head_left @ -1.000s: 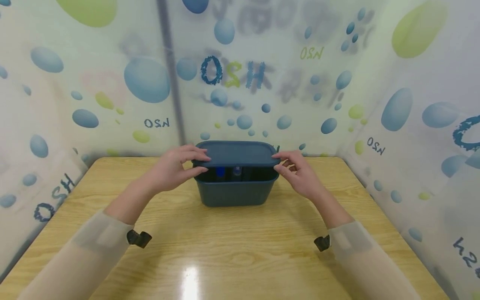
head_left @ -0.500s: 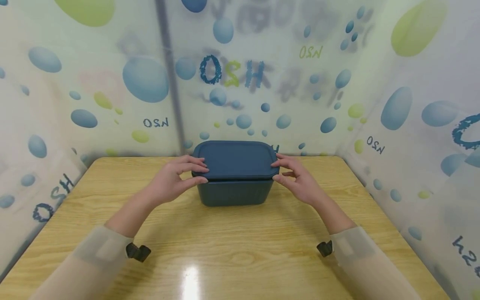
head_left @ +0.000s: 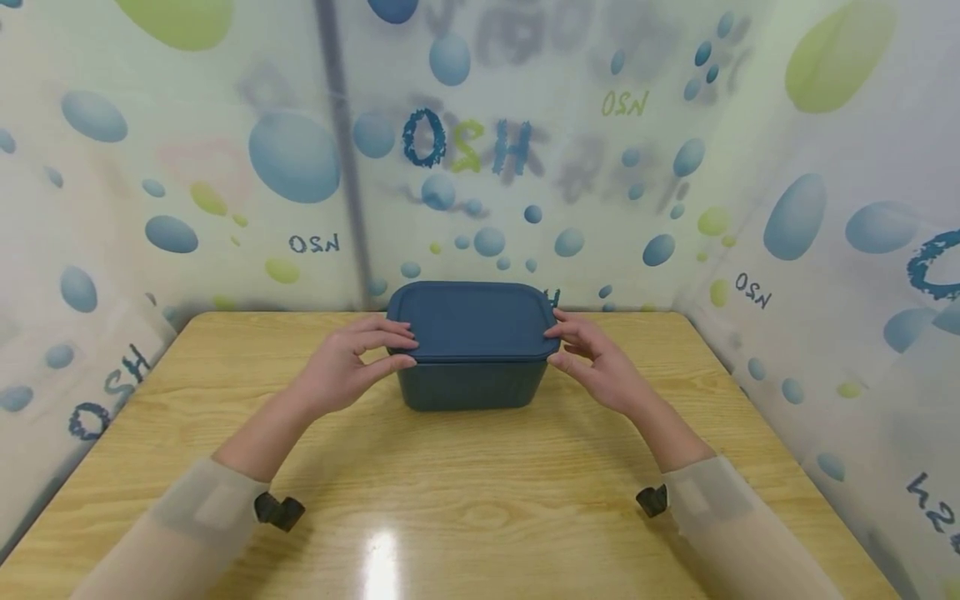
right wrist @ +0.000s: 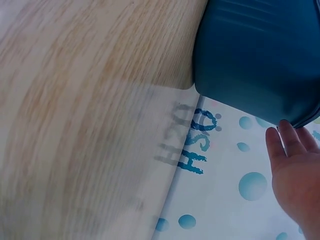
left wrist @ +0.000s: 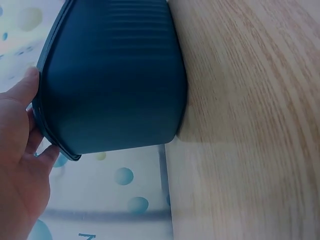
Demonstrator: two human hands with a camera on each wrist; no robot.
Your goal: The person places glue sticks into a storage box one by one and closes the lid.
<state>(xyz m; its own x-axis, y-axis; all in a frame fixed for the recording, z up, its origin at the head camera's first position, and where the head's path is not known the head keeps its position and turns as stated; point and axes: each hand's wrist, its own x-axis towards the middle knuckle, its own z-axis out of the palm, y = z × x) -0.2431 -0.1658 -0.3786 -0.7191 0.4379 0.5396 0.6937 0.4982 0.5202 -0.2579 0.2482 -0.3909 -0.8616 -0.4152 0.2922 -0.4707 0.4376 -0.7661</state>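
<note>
A dark blue storage box [head_left: 472,387] stands near the back edge of the table, its blue lid [head_left: 480,321] lying level over the top. My left hand [head_left: 341,362] holds the lid's left end, fingers on top and thumb at the front corner. At the opposite end my right hand [head_left: 600,358] grips the lid the same way. In the left wrist view, the thumb and fingers of the left hand [left wrist: 20,150] bracket the rim of the box [left wrist: 115,75]. Fingertips of the right hand [right wrist: 297,160] reach the rim in the right wrist view. The box's contents are hidden.
The wooden table [head_left: 480,483] reaches back to a patterned fabric wall [head_left: 480,208], with more fabric at both sides. A small black device [head_left: 279,510] sits on the left wrist, and another black device [head_left: 651,501] on the right one.
A second ago the lid was tilted up at the front, showing bottles inside. Both hands have lowered its front edge onto the box, and the gap has closed.
</note>
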